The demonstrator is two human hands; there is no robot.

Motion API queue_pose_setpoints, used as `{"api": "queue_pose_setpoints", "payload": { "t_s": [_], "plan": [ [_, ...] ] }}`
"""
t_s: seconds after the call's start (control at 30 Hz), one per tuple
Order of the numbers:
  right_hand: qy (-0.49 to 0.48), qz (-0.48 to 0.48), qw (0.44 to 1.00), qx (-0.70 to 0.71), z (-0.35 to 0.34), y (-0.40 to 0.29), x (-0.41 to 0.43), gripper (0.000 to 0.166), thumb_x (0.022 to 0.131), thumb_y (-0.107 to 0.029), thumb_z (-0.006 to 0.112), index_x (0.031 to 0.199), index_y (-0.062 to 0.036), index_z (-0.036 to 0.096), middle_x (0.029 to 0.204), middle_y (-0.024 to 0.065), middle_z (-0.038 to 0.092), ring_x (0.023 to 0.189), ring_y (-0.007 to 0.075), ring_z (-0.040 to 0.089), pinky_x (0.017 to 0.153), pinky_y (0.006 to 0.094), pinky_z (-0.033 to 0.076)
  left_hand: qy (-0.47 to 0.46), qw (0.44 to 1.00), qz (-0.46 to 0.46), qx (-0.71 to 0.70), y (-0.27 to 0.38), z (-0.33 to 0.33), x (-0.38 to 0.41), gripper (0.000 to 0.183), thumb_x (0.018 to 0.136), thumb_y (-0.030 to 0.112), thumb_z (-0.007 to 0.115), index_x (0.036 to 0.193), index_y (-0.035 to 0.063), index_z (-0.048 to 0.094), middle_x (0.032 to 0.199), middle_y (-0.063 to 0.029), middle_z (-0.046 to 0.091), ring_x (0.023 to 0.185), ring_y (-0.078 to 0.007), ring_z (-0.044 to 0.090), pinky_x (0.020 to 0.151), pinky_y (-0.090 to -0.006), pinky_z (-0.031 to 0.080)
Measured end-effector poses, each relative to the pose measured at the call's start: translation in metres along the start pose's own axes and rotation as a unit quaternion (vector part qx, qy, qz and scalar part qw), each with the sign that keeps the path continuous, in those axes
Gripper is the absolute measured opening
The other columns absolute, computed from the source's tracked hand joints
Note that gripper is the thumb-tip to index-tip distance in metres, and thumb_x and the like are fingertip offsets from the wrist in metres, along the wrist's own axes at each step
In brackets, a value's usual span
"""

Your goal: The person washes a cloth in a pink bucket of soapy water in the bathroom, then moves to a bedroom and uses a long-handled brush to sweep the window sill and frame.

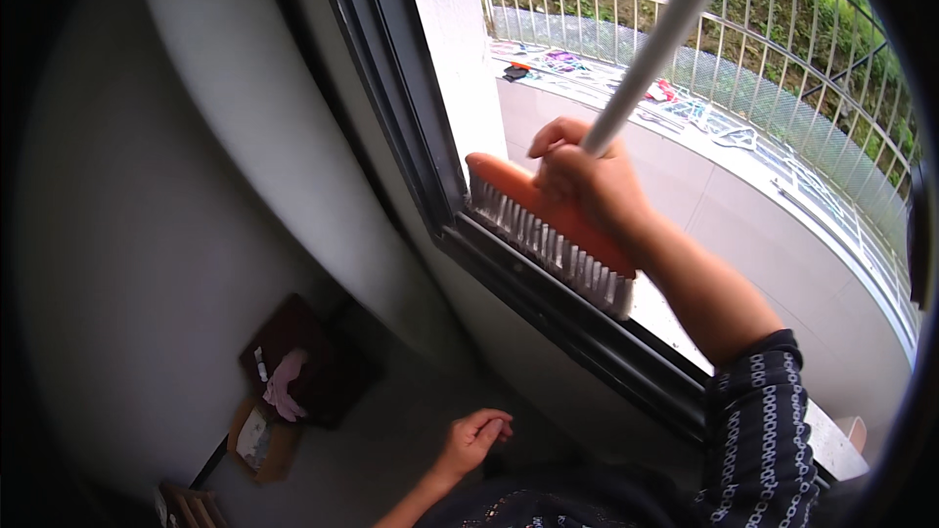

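My right hand (587, 176) grips an orange broom head (587, 231) close to where its pale grey pole (660, 51) joins it. The pole slants up past the window opening. Grey bristles (550, 242) press along the dark metal track of the window sill (543, 279), and one end of the head reaches the corner by the upright dark window frame (389, 81). Low in front of my body, my left hand (480, 440) hangs with its fingers curled in; nothing shows in it.
Outside, a metal safety grille (660, 0) rises above a ledge strewn with tangled cords (704, 121). A pale curtain or panel (242, 110) curves beside the window. Below left, a pink cloth or glove (286, 385) lies on a dark surface near an open cardboard box (282, 455).
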State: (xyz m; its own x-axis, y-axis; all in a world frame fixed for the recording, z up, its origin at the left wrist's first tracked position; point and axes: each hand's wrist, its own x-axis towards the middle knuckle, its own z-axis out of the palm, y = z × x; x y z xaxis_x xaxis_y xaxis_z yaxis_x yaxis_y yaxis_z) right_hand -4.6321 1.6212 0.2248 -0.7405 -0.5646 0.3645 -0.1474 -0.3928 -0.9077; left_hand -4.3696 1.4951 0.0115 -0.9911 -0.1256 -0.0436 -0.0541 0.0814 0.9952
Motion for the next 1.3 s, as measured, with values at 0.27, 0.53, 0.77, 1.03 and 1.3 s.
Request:
{"api": "queue_pose_setpoints", "payload": {
  "t_s": [0.27,0.53,0.77,1.03,1.3],
  "plan": [
    [0.011,0.046,0.993,-0.105,-0.011,0.018,-0.006,0.012,0.076,-0.008,0.049,0.083,0.0006,0.054,0.052,0.0017,0.046,0.046,0.0113,0.045,0.05,0.0231,0.041,-0.03,0.999,-0.002,-0.034,-0.008,0.016,0.007,0.015,0.087,0.007,0.05,0.094,-0.0021,0.06,0.076,-0.0085,0.063,0.068,-0.0124,0.061,0.063,-0.0234,0.049],
    [-0.045,0.003,0.999,-0.003,-0.023,-0.045,-0.057,0.016,0.078,-0.014,0.051,0.082,0.0009,0.053,0.05,0.0017,0.044,0.047,0.0114,0.048,0.053,0.0246,0.044,0.028,1.0,0.006,-0.001,-0.017,-0.008,-0.005,0.015,0.087,0.006,0.048,0.093,-0.0013,0.06,0.075,-0.0085,0.063,0.067,-0.0129,0.06,0.063,-0.0251,0.048],
    [-0.022,0.032,0.999,-0.006,-0.007,0.025,-0.037,0.013,0.076,-0.011,0.049,0.082,0.0007,0.052,0.055,0.0024,0.047,0.05,0.0102,0.046,0.05,0.0245,0.039,-0.058,0.998,0.015,0.033,-0.006,0.016,0.012,0.015,0.087,0.008,0.049,0.093,-0.0011,0.059,0.076,-0.0083,0.063,0.068,-0.0136,0.06,0.064,-0.0255,0.048],
    [-0.026,0.019,0.999,-0.036,-0.023,-0.054,-0.085,0.013,0.079,-0.012,0.051,0.082,0.0004,0.052,0.051,0.002,0.044,0.046,0.0112,0.044,0.051,0.0245,0.041,0.017,0.999,-0.024,0.012,-0.025,-0.01,-0.011,0.015,0.087,0.007,0.049,0.093,-0.0011,0.061,0.075,-0.0078,0.063,0.068,-0.0124,0.061,0.063,-0.024,0.048],
    [-0.015,0.049,0.997,-0.061,0.012,0.037,-0.011,0.008,0.078,-0.007,0.051,0.081,0.0,0.052,0.054,0.0024,0.045,0.049,0.011,0.044,0.047,0.0236,0.035,-0.049,0.997,0.01,0.052,-0.013,0.007,0.012,0.017,0.088,0.01,0.05,0.097,-0.0004,0.06,0.079,-0.0076,0.064,0.071,-0.0123,0.061,0.065,-0.0238,0.049]
  ]
}}
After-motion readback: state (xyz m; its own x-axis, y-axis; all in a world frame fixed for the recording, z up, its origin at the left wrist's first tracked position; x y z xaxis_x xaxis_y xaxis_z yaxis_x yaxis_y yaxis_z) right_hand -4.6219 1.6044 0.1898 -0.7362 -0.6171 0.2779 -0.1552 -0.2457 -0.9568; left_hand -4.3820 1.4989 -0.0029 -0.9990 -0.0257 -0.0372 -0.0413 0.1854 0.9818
